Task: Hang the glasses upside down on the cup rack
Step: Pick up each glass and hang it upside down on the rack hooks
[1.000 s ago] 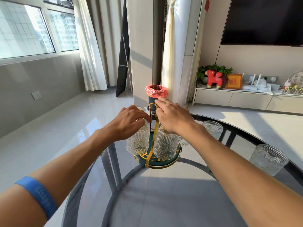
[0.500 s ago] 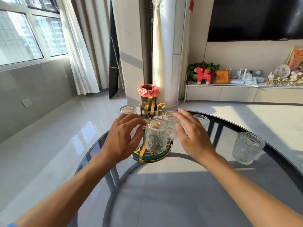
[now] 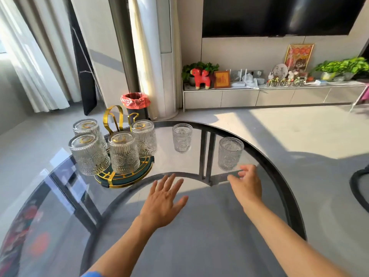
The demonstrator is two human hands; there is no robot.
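The gold cup rack (image 3: 113,118) on its green round base (image 3: 123,177) stands at the left of the glass table. Several ribbed glasses hang upside down on it, the front one (image 3: 123,152) nearest me. Two more ribbed glasses stand upright on the table: one (image 3: 182,137) at the far middle, another (image 3: 229,153) to its right. My left hand (image 3: 162,202) hovers flat and open over the table, right of the rack's base. My right hand (image 3: 246,183) is just in front of the right upright glass, fingers curled and apart, holding nothing.
The round glass table (image 3: 199,226) has a dark rim (image 3: 279,176) curving on the right. Beyond it a bin with a red bag (image 3: 135,100) stands on the floor, near a low white cabinet (image 3: 259,96) with ornaments.
Both hands have let go of the rack and its glasses and drawn back. The left hand moved right over the bare table; the right hand moved right toward the nearer upright glass.
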